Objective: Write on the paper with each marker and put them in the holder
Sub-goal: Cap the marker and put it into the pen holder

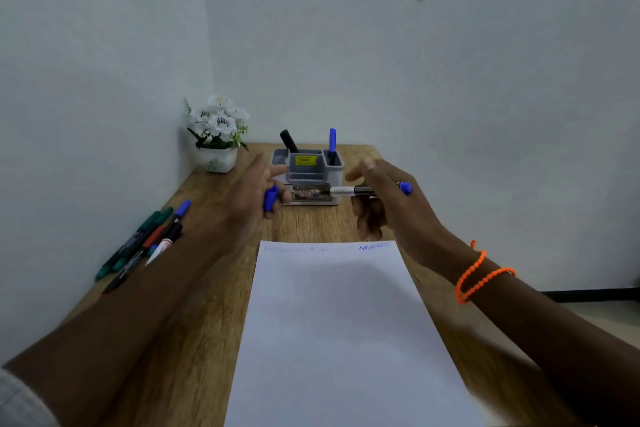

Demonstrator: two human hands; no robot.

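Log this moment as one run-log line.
left hand: holds blue cap | right hand: holds uncapped blue marker | grey plastic holder: two markers | white paper: blue zigzag

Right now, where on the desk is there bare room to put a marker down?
Bare wood lies right of the paper up to the table edge, and between the loose markers and the paper. Crowded: in front of the holder, where both hands meet.

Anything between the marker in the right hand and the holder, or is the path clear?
Nothing visible blocks it. The right hand holds the uncapped marker just in front of the holder. Its blue cap is in the left hand; two markers already stand in the holder.
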